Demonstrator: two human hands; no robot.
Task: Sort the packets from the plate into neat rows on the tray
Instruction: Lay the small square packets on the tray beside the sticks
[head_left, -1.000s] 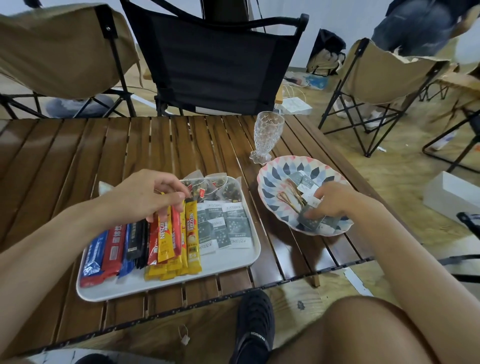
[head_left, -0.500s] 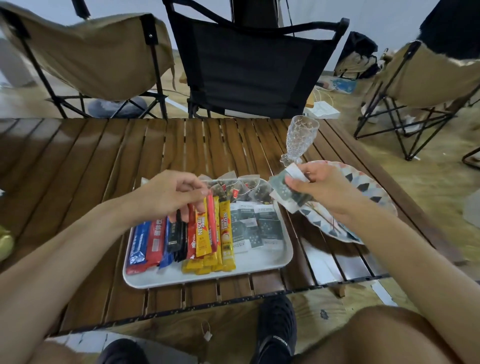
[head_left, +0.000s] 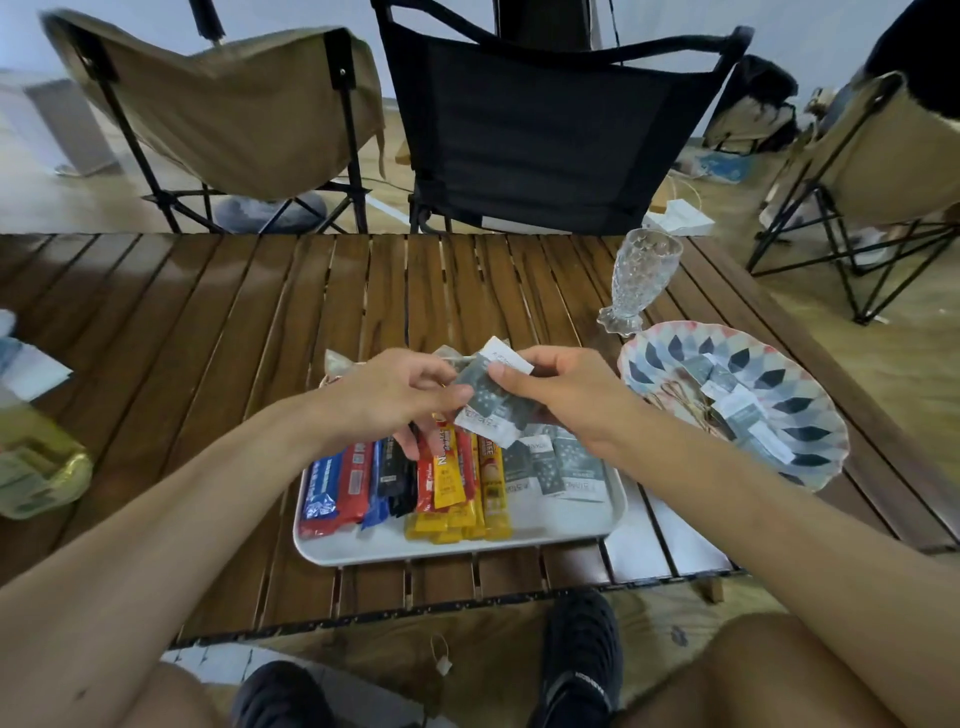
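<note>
- We see the left hand (head_left: 395, 395) and right hand (head_left: 566, 400) meeting above the far half of the tray (head_left: 519, 543), with both forearms reaching in from the near edge.
- The held packets (head_left: 485, 397) are grey with white ends and tilted. They sit between the two hands, off the tray surface. We cannot tell how many are in the stack.
- Right hand: the thumb lies on top of the held packets and the fingers are curled underneath, clamped on them.
- Left hand: the thumb and fingertips are closed together on the left edge of the held packets, and the remaining fingers are curled down toward the sticks (head_left: 447, 483).
- Tray, white, at the table's near edge: the sticks lie side by side on its left and middle, in order blue, red, black, then yellow and red. Some overlap.
- The grey row (head_left: 561, 465) lies flat on the tray, just right of the sticks and partly under the right wrist.
- The plate (head_left: 670, 353) is patterned and stands just right of the tray. The plate packets (head_left: 748, 415), grey and white, lie loose in it.
- The glass (head_left: 636, 280) stands upright just beyond the plate.
- The table (head_left: 208, 364) is dark slatted wood. The black chair (head_left: 545, 135) and tan chair (head_left: 234, 114) stand behind it.
- A yellowish container (head_left: 36, 457) sits at the far left of the table, too blurred to make out.
</note>
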